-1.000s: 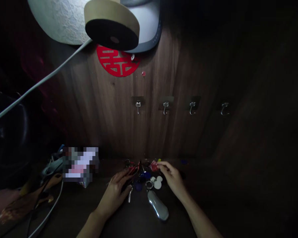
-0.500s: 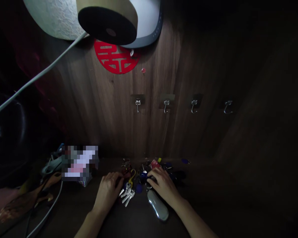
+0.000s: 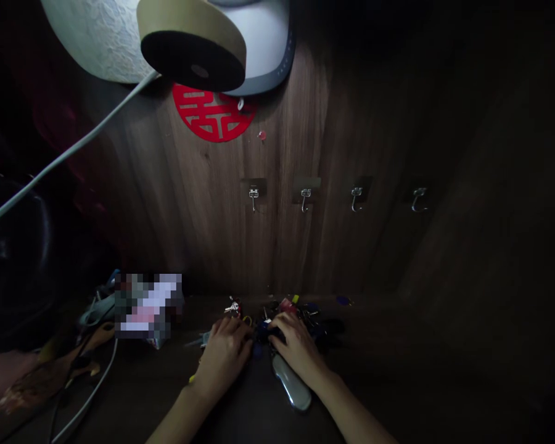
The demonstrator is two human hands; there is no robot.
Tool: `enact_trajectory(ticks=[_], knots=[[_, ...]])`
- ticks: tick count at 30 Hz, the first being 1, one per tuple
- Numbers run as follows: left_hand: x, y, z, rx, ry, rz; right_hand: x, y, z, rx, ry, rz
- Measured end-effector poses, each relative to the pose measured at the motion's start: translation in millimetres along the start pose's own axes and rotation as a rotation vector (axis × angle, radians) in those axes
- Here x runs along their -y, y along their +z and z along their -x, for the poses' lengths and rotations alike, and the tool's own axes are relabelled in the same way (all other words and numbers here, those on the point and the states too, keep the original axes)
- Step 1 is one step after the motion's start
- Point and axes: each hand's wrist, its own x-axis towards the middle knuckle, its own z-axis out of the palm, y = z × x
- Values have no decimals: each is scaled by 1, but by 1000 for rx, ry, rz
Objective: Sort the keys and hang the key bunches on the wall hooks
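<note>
A loose pile of keys with small tags and rings lies on the dark surface at the foot of the wooden panel. My left hand (image 3: 226,348) is over the left side of the pile, fingers bent but loose, with nothing visible in them. Beside its outer edge lie grey, blurred keys (image 3: 202,339). My right hand (image 3: 296,345) closes its bent fingers at a dark blue key fob (image 3: 262,331). Under that wrist rests a shiny grey oblong holder (image 3: 292,383). Behind the hands are silver keys (image 3: 233,306) and a red tag (image 3: 287,305).
Several metal hooks (image 3: 306,194) are stuck in a row on the panel. Caps hang above, near a red paper cutout (image 3: 215,117) and a tape roll (image 3: 194,55). A blurred-out box (image 3: 150,308), a white cable (image 3: 90,391) and a wooden object (image 3: 50,376) lie left.
My left hand has moved right, over where the silver keys and yellow ring lay. Grey keys now show to its left. My right hand's fingers have drawn closer together.
</note>
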Motion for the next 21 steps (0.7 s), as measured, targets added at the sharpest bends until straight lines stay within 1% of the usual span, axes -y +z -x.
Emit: enact_trajectory(ticks=[3,6,10,13,18,21], knots=[[-7,3,-7,99,-34,-46,-2,4,0,-18,-1,-22],[-11,7,-14,126,-78,-74,-5,5,0,-22,-3,-25],[-16,15,-22,52,-121,-48,-8,5,0,-27,-6,-22],[-15,23,-23,-18,-132,-10,-8,3,0,-39,-16,-18],[-5,30,-16,-90,-40,93,-9,-10,1,-38,-19,17],[-2,29,-13,-123,8,164,-14,-19,0,-91,10,33]])
